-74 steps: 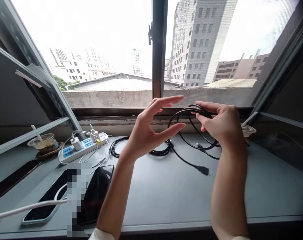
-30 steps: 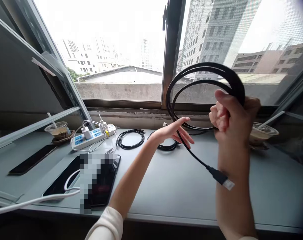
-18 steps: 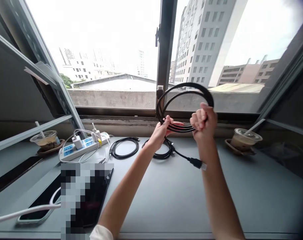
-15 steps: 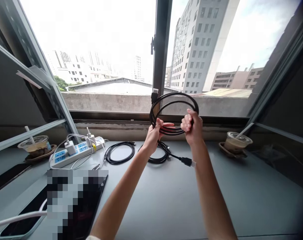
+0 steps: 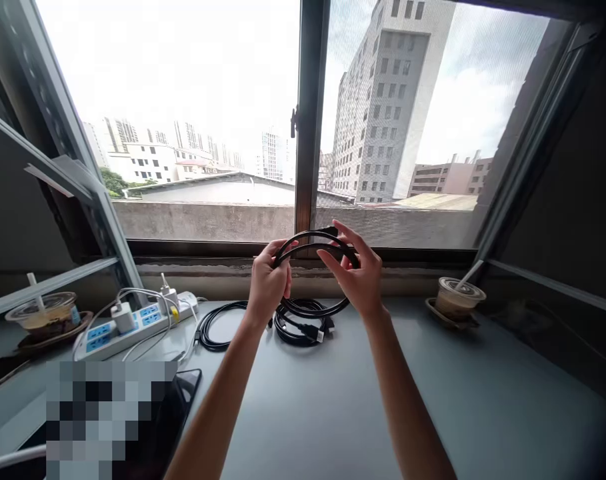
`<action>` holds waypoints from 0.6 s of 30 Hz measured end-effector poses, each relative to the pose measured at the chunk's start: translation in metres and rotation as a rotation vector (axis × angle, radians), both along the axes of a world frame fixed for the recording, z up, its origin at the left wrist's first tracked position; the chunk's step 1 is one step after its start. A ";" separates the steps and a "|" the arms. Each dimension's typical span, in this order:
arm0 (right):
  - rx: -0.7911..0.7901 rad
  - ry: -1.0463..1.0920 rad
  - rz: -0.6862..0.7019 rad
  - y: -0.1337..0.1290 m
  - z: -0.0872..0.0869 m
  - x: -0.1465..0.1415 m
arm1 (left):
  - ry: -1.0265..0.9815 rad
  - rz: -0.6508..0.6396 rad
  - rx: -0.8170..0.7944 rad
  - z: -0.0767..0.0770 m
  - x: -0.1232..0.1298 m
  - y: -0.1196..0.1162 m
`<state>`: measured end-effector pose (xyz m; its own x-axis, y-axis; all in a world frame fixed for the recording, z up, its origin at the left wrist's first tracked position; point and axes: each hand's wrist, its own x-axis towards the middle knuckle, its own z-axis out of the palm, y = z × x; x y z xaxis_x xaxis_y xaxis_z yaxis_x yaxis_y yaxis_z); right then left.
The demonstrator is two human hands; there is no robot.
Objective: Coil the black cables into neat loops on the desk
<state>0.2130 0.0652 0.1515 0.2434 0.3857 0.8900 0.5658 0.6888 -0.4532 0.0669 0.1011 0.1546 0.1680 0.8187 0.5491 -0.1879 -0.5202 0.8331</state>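
I hold a coiled black HDMI cable (image 5: pixel 323 311) in front of the window, above the desk. My left hand (image 5: pixel 269 275) is closed around the left side of the loops. On the right side, my right hand (image 5: pixel 360 270) has its lower fingers curled round the loops, while its thumb and index finger are apart. A black plug (image 5: pixel 329 231) sits at the top of the coil by the right index fingertip. Below, a second cable coil (image 5: pixel 295 339) rests on the desk, with a plug (image 5: pixel 313 333) showing over it; which cable owns that plug I cannot tell.
Another black coil (image 5: pixel 209 333) lies left of my left forearm. A white power strip (image 5: pixel 147 320) with chargers stands further left, behind a partly blurred dark device (image 5: pixel 185 393). Lidded drink cups stand at left (image 5: pixel 45 317) and right (image 5: pixel 457 300). The window frame (image 5: pixel 310 133) rises behind.
The held coil has turned, lowered and tilted, and a plug now shows at its upper right. My right hand's fist has loosened, with thumb and index finger apart. The view has shifted slightly.
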 end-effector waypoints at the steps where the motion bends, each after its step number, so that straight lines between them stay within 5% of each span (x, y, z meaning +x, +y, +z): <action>1: 0.023 -0.043 -0.009 -0.002 0.001 -0.001 | 0.019 -0.002 -0.004 0.001 -0.001 -0.001; 11: 0.055 -0.044 -0.076 -0.014 0.008 0.000 | 0.134 -0.181 0.044 0.011 -0.006 -0.017; 18: 0.011 -0.015 -0.158 -0.006 0.007 0.005 | 0.093 -0.171 0.150 0.011 -0.001 -0.021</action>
